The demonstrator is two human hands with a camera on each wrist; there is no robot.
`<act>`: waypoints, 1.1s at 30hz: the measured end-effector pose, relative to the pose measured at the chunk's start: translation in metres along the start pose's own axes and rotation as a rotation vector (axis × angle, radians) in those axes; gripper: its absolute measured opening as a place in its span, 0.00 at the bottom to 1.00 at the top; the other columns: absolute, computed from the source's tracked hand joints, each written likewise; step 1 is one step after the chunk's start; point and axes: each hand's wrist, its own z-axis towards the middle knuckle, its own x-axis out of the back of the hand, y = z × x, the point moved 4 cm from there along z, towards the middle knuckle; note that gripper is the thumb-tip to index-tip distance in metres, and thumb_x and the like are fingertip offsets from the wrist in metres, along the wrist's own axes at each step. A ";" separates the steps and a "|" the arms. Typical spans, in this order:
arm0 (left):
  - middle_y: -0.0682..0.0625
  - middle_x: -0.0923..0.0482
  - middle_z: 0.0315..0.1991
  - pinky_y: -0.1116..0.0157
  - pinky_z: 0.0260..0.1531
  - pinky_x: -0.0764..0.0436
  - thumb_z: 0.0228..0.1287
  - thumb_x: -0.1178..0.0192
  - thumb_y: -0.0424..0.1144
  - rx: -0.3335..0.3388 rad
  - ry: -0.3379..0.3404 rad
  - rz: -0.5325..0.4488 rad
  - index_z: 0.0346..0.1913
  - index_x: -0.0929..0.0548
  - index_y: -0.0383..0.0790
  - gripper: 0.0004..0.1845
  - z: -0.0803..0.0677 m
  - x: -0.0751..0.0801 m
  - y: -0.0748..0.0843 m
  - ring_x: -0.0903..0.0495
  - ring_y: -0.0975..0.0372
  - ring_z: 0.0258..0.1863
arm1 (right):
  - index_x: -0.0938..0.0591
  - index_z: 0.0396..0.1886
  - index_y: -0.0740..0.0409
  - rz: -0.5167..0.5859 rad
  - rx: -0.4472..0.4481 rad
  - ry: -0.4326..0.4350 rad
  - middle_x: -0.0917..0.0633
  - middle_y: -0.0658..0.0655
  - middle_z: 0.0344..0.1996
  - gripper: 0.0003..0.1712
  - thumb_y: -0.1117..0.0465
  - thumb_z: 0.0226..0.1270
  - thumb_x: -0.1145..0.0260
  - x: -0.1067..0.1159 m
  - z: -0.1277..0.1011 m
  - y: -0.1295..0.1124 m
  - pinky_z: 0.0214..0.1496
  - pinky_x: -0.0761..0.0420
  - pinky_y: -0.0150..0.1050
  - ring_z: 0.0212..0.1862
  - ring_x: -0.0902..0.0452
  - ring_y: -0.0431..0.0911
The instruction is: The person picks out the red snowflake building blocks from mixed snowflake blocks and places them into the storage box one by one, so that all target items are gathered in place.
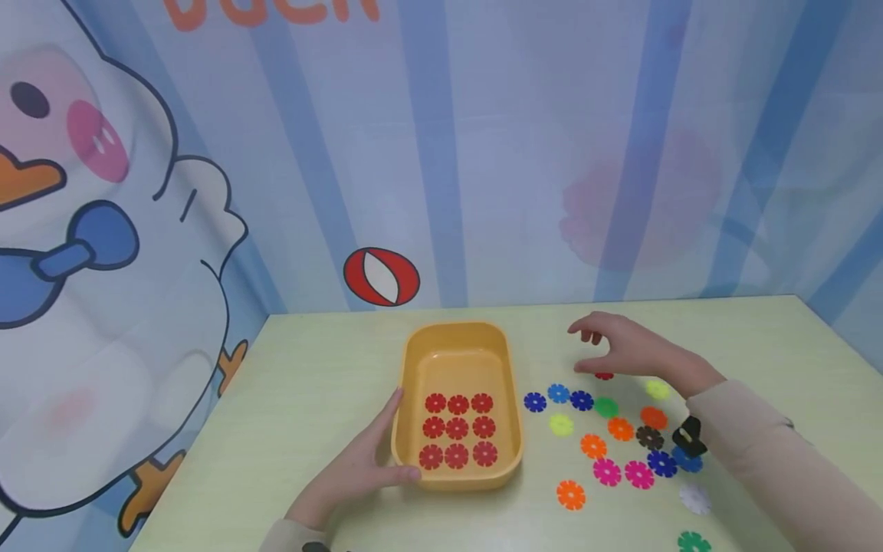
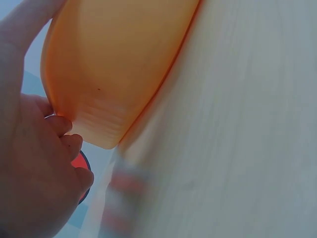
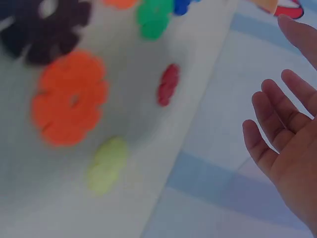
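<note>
A yellow-orange plastic tray (image 1: pixel 458 345) rests on the table, with several red flower-shaped discs (image 1: pixel 457 428) lying in three neat rows in its near part. My left hand (image 1: pixel 369 458) grips the tray's left side, thumb at the near left corner; in the left wrist view its fingers bend against the tray wall (image 2: pixel 124 59). Beyond the scattered discs, my right hand (image 1: pixel 631 346) hovers with relaxed fingers and nothing between them. Just under it lies a single red disc (image 1: pixel 604 376), partly hidden by the hand in the head view; the right wrist view shows this red disc (image 3: pixel 168 84) fully.
Right of the tray lie several loose discs: blue (image 1: pixel 534 402), green (image 1: pixel 606 407), orange (image 1: pixel 570 495), pink (image 1: pixel 607 472), brown (image 1: pixel 650 438), yellow (image 1: pixel 561 425) and white (image 1: pixel 694 498). Behind the table (image 1: pixel 331 360) hangs a printed curtain (image 1: pixel 497 153).
</note>
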 end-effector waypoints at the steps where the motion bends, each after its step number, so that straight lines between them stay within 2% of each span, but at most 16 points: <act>1: 0.55 0.61 0.78 0.37 0.68 0.49 0.49 0.29 0.59 0.000 -0.001 -0.001 0.78 0.58 0.56 0.59 0.000 0.000 0.000 0.61 0.50 0.77 | 0.25 0.59 0.62 0.013 -0.008 0.006 0.21 0.62 0.46 0.34 0.50 0.57 0.27 0.000 -0.002 0.007 0.39 0.17 0.39 0.46 0.25 0.55; 3: 0.55 0.61 0.78 0.36 0.68 0.49 0.49 0.29 0.59 0.001 0.000 -0.003 0.78 0.57 0.56 0.59 0.000 0.000 0.000 0.61 0.49 0.77 | 0.25 0.60 0.64 0.023 -0.017 0.017 0.21 0.62 0.46 0.35 0.50 0.57 0.27 -0.001 -0.005 0.019 0.45 0.18 0.44 0.48 0.26 0.56; 6: 0.55 0.61 0.78 0.36 0.67 0.48 0.49 0.29 0.60 0.013 0.005 -0.003 0.78 0.57 0.56 0.59 -0.001 0.000 0.000 0.61 0.50 0.77 | 0.26 0.60 0.65 0.034 -0.045 0.011 0.21 0.62 0.46 0.36 0.49 0.57 0.27 -0.003 -0.007 0.033 0.47 0.19 0.48 0.48 0.26 0.55; 12: 0.56 0.61 0.78 0.37 0.67 0.48 0.48 0.29 0.60 0.036 0.018 -0.002 0.77 0.57 0.58 0.60 -0.001 0.000 0.000 0.60 0.50 0.77 | 0.28 0.62 0.65 0.045 -0.101 -0.014 0.21 0.63 0.47 0.40 0.46 0.56 0.27 -0.010 -0.008 0.050 0.49 0.19 0.50 0.48 0.26 0.55; 16: 0.56 0.61 0.78 0.36 0.67 0.48 0.48 0.29 0.60 0.027 0.012 0.005 0.77 0.57 0.58 0.60 -0.001 0.000 -0.001 0.60 0.50 0.77 | 0.29 0.62 0.66 0.050 -0.122 -0.036 0.21 0.63 0.47 0.40 0.47 0.56 0.27 -0.015 -0.006 0.058 0.50 0.20 0.51 0.46 0.25 0.54; 21: 0.55 0.61 0.78 0.36 0.67 0.48 0.49 0.29 0.59 0.002 0.003 0.004 0.77 0.57 0.57 0.59 0.001 0.000 -0.002 0.60 0.50 0.76 | 0.26 0.58 0.65 0.051 -0.169 -0.055 0.21 0.61 0.45 0.37 0.48 0.55 0.26 -0.020 -0.005 0.065 0.51 0.20 0.51 0.45 0.26 0.52; 33: 0.55 0.60 0.78 0.37 0.67 0.47 0.49 0.29 0.60 0.009 0.011 0.015 0.78 0.57 0.56 0.59 0.000 0.000 -0.001 0.59 0.49 0.76 | 0.20 0.49 0.64 0.078 -0.274 -0.088 0.20 0.62 0.45 0.27 0.51 0.55 0.26 -0.024 -0.003 0.068 0.55 0.22 0.54 0.47 0.27 0.55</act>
